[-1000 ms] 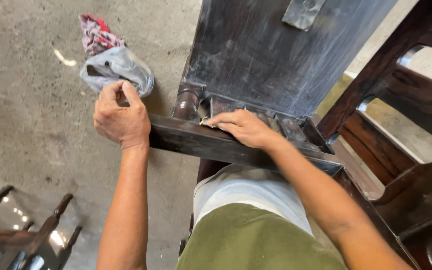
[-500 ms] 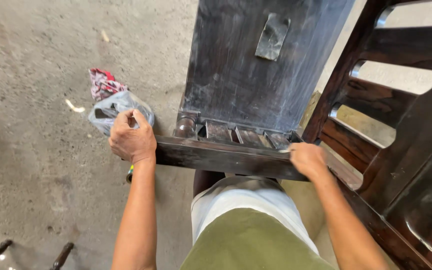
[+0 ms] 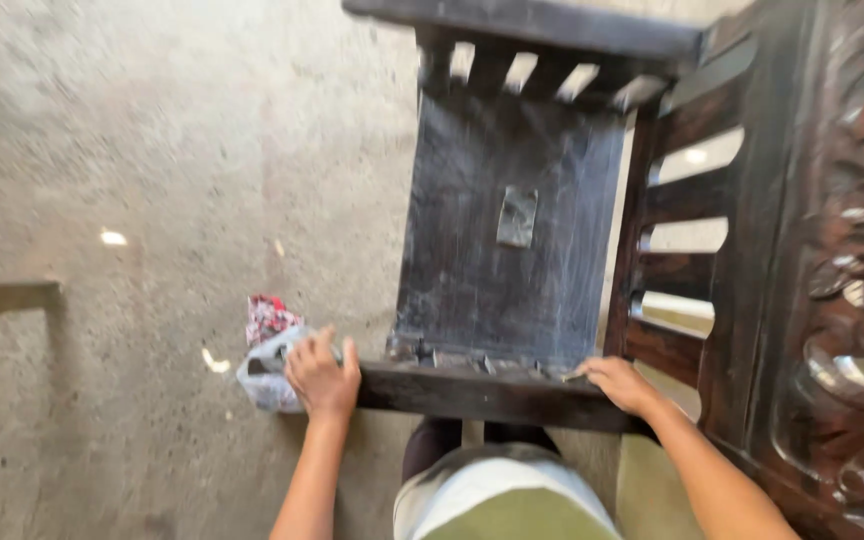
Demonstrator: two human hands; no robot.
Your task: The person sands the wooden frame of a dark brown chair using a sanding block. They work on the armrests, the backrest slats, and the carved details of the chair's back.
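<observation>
The person is standing over a dark wooden chair (image 3: 512, 250) that is lying tipped on the concrete floor (image 3: 152, 150), its dusty seat panel facing up toward the camera. Both hands are gripping the dark wooden rail (image 3: 482, 392) at the near edge of the seat. The left hand (image 3: 322, 375) is wrapping closed around the rail's left end, fingers curled over the top. The right hand (image 3: 620, 383) is resting on the rail's right end with its fingers bent over the edge, holding it too. A small grey metal plate (image 3: 517, 216) is sitting in the middle of the seat panel. At the far end, short slats are running up to a crossbar (image 3: 522, 22). Just beside the left hand, a crumpled grey plastic bag (image 3: 264, 375) with a red patterned cloth (image 3: 269, 316) is lying on the floor. To the right, another piece of carved dark furniture (image 3: 832, 260) is standing close against the chair.
</observation>
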